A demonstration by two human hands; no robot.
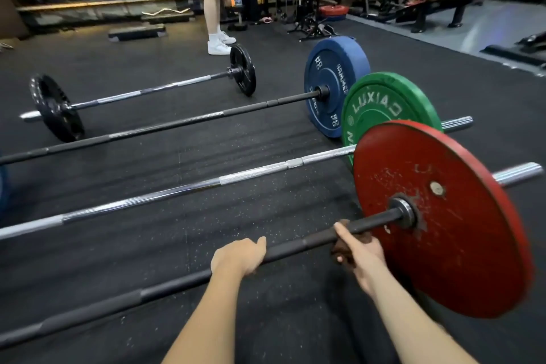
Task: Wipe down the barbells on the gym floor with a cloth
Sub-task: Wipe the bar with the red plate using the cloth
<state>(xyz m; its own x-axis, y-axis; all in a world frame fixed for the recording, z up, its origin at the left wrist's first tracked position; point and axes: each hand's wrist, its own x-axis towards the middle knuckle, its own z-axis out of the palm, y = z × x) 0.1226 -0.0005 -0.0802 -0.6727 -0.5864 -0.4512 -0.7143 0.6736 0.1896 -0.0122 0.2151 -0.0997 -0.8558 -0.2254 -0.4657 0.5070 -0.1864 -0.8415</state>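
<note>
- We see a black rubber floor [236,216], speckled white.
- Four bars lie on it side by side: the black-plate barbell [153,89] farthest, then the blue-plate barbell [177,124], the green-plate barbell [177,189], and the red-plate barbell [118,304] nearest us.
- A step [136,31] rests at the back, near a person's white shoes [218,44].

Your left hand [239,255]: bare; back smooth, knuckle line rounded, thumb short and blunt in this view. Your left forearm [201,319]: bare from wrist to lower frame edge, slim at wrist, broadening toward camera under wide-angle lens. Your right hand [359,254]: bare; thumb long, back tapering into wrist. Your right forearm [413,319]: bare likewise, narrow wrist, broadening toward lower right corner. Both forearms smooth-surfaced. Clothing and rest of your body lie outside frame; cannot tell what you wear.
</note>
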